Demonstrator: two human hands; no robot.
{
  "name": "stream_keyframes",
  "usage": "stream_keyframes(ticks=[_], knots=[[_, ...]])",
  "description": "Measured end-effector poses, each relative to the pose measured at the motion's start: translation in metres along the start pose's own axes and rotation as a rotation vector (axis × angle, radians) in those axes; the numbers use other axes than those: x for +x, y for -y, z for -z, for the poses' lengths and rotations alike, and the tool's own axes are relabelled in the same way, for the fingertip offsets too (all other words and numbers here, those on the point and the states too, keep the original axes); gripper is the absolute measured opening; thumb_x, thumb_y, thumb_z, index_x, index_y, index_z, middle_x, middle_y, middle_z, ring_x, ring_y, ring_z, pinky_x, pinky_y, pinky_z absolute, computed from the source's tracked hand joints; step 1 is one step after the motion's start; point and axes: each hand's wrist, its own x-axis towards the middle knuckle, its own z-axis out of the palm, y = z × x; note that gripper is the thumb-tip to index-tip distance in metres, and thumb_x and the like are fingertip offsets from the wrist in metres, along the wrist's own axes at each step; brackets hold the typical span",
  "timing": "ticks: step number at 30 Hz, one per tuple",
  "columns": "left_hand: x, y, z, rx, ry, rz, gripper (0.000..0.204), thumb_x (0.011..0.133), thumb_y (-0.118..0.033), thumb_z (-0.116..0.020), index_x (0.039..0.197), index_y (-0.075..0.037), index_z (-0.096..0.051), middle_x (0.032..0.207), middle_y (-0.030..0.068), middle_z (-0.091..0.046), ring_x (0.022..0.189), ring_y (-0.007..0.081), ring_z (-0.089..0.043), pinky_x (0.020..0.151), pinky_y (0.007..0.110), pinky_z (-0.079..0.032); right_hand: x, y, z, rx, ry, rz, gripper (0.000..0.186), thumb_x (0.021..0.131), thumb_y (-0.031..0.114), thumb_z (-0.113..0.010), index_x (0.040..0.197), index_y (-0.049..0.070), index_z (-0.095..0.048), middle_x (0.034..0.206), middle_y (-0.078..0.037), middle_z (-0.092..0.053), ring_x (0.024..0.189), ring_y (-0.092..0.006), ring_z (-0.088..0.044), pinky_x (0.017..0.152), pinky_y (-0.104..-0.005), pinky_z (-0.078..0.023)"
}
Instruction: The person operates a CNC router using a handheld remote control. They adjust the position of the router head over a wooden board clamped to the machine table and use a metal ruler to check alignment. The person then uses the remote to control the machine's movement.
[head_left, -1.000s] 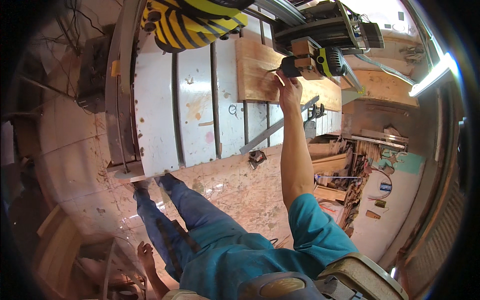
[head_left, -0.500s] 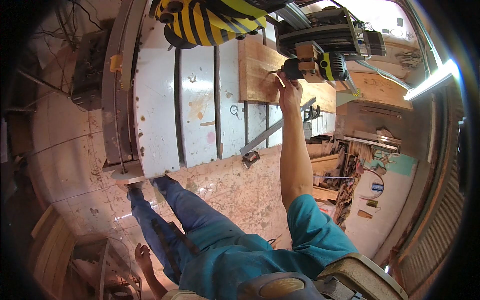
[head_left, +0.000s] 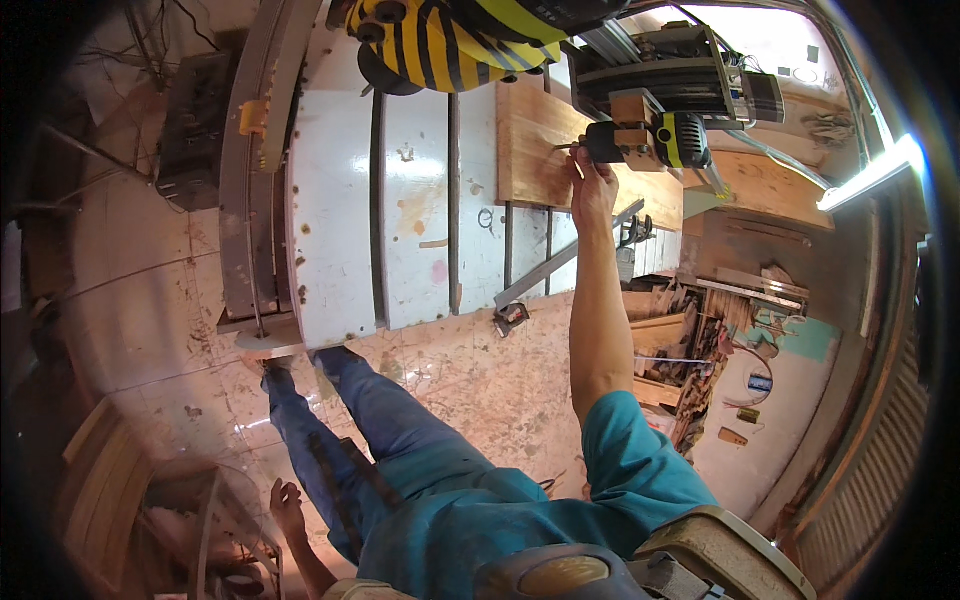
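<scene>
My right hand [head_left: 594,184] reaches far forward, its fingers closed at the nose of a black and yellow-green router [head_left: 680,140]. A thin dark bit [head_left: 567,147] sticks out leftward from the nose, beside my fingertips. Wooden blocks [head_left: 631,135] clamp the router's body. Below it, a flat wooden board [head_left: 535,165] lies on the white slatted machine bed [head_left: 335,230]. My fingers partly hide the router's nose. At the lower left, my left hand [head_left: 288,508] hangs beside my leg, fingers loosely bent and apart, with nothing in it.
A yellow-and-black striped machine part [head_left: 440,45] overhangs the bed. A metal bar [head_left: 570,255] lies slantwise near the bed's front edge, close to a black clamp [head_left: 636,230]. A tape measure [head_left: 511,319] sits at that edge. Wood scraps [head_left: 700,360] are piled at the right.
The view has shifted slightly, so the bed and machine appear farther right. My right hand stays at the router's nose, and my left hand still hangs down.
</scene>
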Motion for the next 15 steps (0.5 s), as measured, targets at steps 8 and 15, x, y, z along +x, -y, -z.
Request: stream_keyframes(ticks=[8,15], knots=[[0.004,0.003,0.016,-0.045,-0.059,-0.032,0.049,0.098,-0.019,-0.066,0.141,0.000,-0.052,0.106,0.0110,-0.069,0.081,0.0148,-0.066,0.065,0.027,-0.053,-0.100,0.007,-0.050,-0.440,-0.136,0.176,0.027,0.096,0.011,-0.064,0.117,-0.005,-0.068,0.099,-0.008,-0.070,0.088,-0.0146,-0.062,0.082,-0.0291,-0.051],[0.009,-0.040,0.038,0.089,-0.007,-0.193,0.049,0.095,-0.026,-0.067,0.134,0.001,-0.058,0.097,0.0137,-0.072,0.079,0.0167,-0.069,0.066,0.031,-0.056,-0.247,0.017,-0.159,-0.688,0.322,0.358,0.046,0.093,0.017,-0.070,0.135,0.003,-0.058,0.138,-0.022,-0.054,0.131,-0.0387,-0.050,0.108,-0.0450,-0.041]])
